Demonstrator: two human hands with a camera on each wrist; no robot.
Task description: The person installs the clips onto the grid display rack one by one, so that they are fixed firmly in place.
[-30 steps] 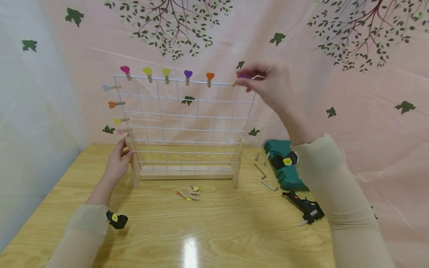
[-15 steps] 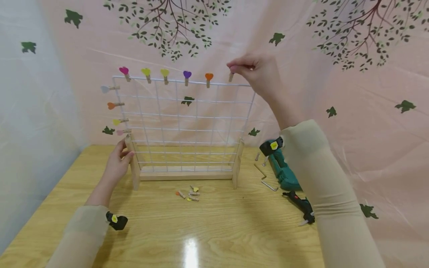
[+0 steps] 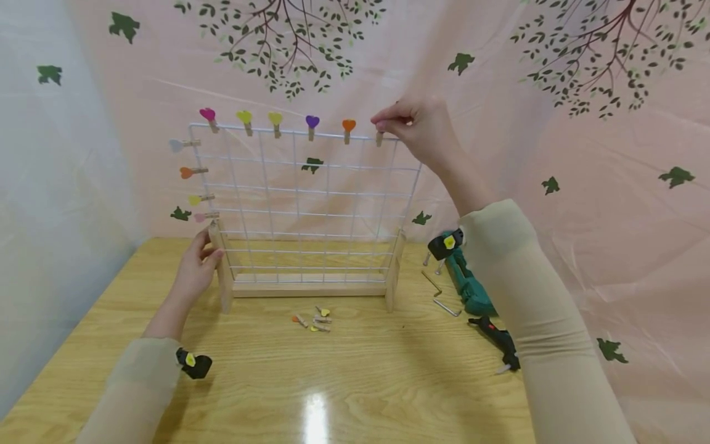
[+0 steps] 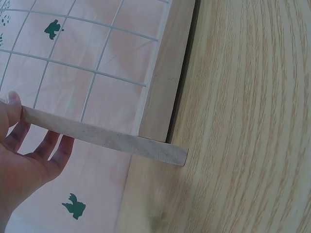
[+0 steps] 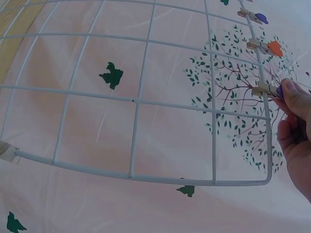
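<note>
A white wire grid [image 3: 310, 165] stands upright in a wooden stand [image 3: 310, 288]. Heart-topped clothespins line its top wire, among them a purple one [image 3: 312, 123] and an orange one [image 3: 349, 126]; several more grip its left side wire. At the top right, my right hand [image 3: 427, 132] pinches a wooden clothespin [image 5: 265, 90] with a purple heart, its jaws over the top wire in the right wrist view. My left hand [image 3: 195, 262] holds the left upright [image 4: 97, 133] of the stand, thumb on one side and fingers on the other.
Several loose clothespins [image 3: 315, 320] lie on the table [image 3: 344, 370] before the stand. At the right are hex keys [image 3: 446, 307], bolts [image 3: 426, 259], a green tool case [image 3: 471, 287] and a black glue gun [image 3: 496, 339]. A patterned pink cloth [image 3: 499, 74] hangs behind.
My right hand has moved left along the top wire, lifting the clothespin above it and then lowering it onto the wire beside the orange one. My left hand stays on the upright.
</note>
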